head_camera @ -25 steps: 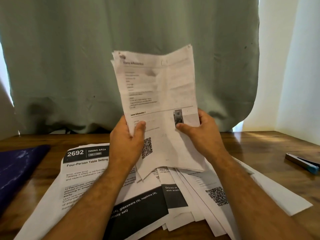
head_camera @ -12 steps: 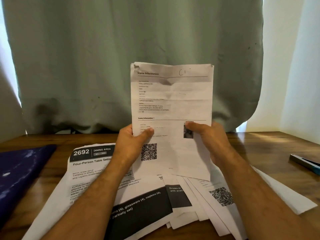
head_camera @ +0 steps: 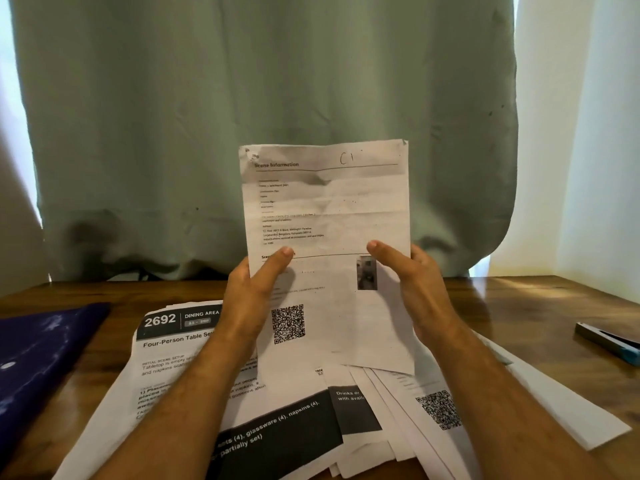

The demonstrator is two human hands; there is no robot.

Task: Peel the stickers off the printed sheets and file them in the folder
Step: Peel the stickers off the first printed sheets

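Upright sheet: creased white printed paper sheet (head_camera: pixel 329 216), held above the brown wooden table (head_camera: pixel 540 306).
Grip: left hand (head_camera: pixel 254 292) and right hand (head_camera: pixel 414 282) each pinch a side edge.

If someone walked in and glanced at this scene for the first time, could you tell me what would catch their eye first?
Most likely the creased printed sheet held upright at centre, headed "Scene Information", with a QR code and a small photo, gripped at its edges by the left hand and the right hand. Next, the fanned pile of printed sheets on the wooden table beneath, one marked "2692 Dining Area". A dark blue folder lies at far left.
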